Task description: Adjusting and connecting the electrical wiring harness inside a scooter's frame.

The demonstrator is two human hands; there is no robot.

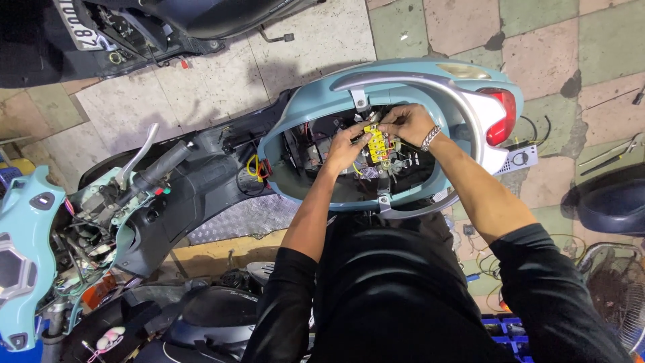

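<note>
A light blue scooter (416, 74) lies below me with its seat removed, exposing the open under-seat bay. Inside the bay is a yellow connector block (377, 143) with red and yellow wires around it. My left hand (346, 146) grips the block's left side, fingers curled on it. Fingers of my right hand (408, 123), which wears a metal bracelet, pinch the wiring at the block's top. Both hands sit close together in the middle of the bay.
The scooter's handlebar with brake lever (138, 158) and opened front panel (20, 255) lie at left. A red tail light (505, 115) is at right. Another dark scooter (134, 27) stands at the top left. Tools (608, 156) and a fan grille (615, 292) are on the tiled floor at right.
</note>
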